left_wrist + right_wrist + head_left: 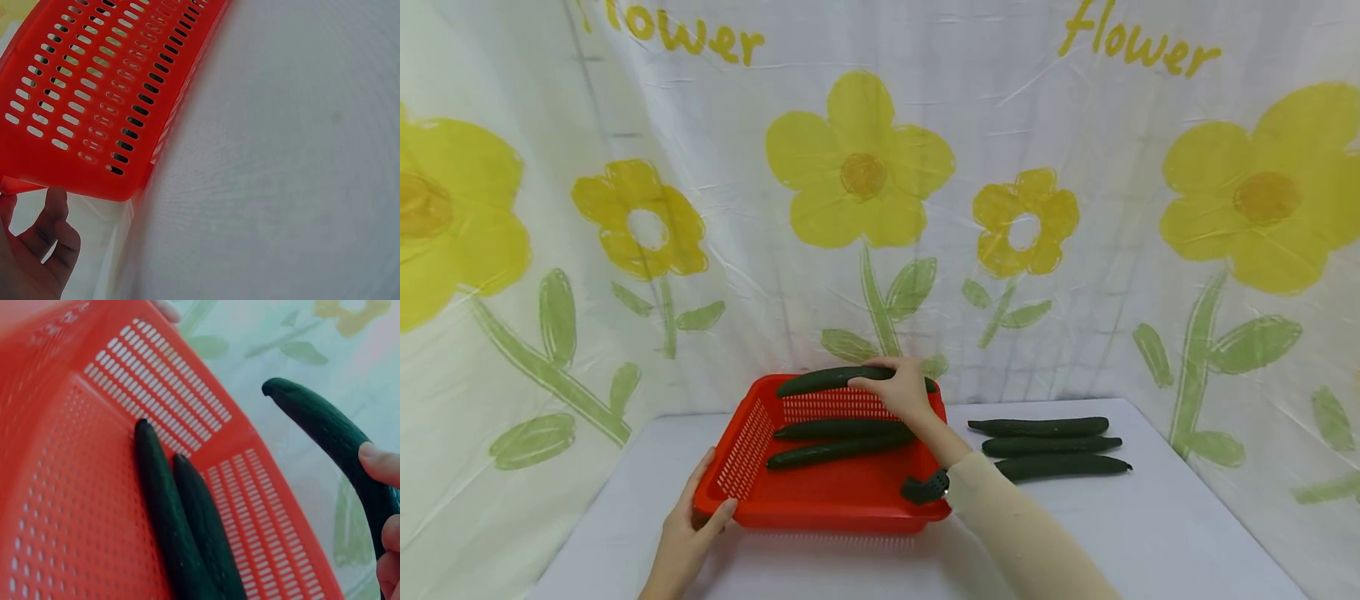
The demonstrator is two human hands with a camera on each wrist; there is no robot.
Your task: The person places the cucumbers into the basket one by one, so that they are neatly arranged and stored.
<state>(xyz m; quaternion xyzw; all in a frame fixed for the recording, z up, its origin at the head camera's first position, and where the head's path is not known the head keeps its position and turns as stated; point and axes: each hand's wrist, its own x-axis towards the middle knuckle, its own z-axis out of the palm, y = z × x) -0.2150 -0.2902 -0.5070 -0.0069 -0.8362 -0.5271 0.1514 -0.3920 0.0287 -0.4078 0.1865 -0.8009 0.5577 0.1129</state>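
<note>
A red plastic basket with slotted walls stands on the table. My left hand grips its near left corner, thumb over the rim; the left wrist view shows fingers at the rim. My right hand holds a dark green cucumber between thumb and fingers, level with the basket's back rim. In the right wrist view this cucumber appears outside the far wall, its tip free. Two more cucumbers, a front one and a rear one, lie side by side inside the basket.
Right of the basket, three cucumbers lie in a row on the white table: a back one, a middle one and a front one, partly behind my right forearm. A flower-printed curtain hangs behind the table.
</note>
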